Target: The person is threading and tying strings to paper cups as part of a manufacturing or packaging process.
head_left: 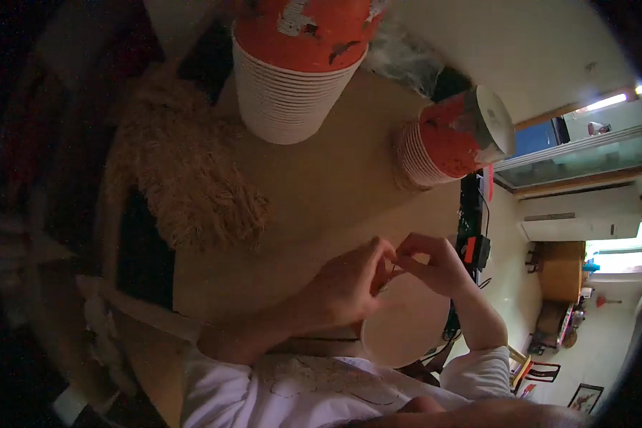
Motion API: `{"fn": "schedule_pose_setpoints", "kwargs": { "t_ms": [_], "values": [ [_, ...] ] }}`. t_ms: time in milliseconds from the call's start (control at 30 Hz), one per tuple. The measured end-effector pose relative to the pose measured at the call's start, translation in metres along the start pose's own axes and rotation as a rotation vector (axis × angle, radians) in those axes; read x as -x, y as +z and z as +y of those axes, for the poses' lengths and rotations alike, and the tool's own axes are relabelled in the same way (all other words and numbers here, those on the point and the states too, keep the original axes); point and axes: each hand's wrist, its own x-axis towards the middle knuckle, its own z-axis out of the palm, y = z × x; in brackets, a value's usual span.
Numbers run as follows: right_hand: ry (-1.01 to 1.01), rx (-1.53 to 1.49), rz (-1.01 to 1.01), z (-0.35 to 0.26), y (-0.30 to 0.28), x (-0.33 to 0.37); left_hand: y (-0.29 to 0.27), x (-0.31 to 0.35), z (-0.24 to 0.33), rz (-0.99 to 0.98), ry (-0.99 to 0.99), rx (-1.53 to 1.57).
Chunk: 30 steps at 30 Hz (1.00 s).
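Note:
Close to my body is a round, pale tub, tilted, its smooth round face showing. At its far edge my left hand and my right hand meet with pinched fingertips. A thin string shows faintly between them; most of it is hidden by the fingers. The heel of my left hand rests by the tub's left rim, and my right palm is over its upper right edge. Left of the hands, a loose bundle of tan strings spreads on the brown table.
At the far side stands a tall stack of white tubs with an orange-red, torn-surfaced piece on it. Another stack, orange-red and white, lies at the right table edge. Clear plastic is behind; furniture stands farther right.

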Motion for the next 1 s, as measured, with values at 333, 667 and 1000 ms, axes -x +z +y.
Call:
{"fn": "schedule_pose_setpoints", "kwargs": {
  "t_ms": [333,667,1000],
  "values": [
    [-0.017,-0.165,0.056,0.013,0.011,0.013,0.011,0.001,-0.009,0.125,0.095,-0.275],
    [0.020,-0.425,0.168,0.025,0.022,0.023,0.011,-0.029,-0.048,0.008,-0.030,0.271],
    [-0.176,-0.426,0.205,0.033,0.033,0.023,0.005,-0.032,-0.048,-0.206,-0.148,0.259]
  ]
}}
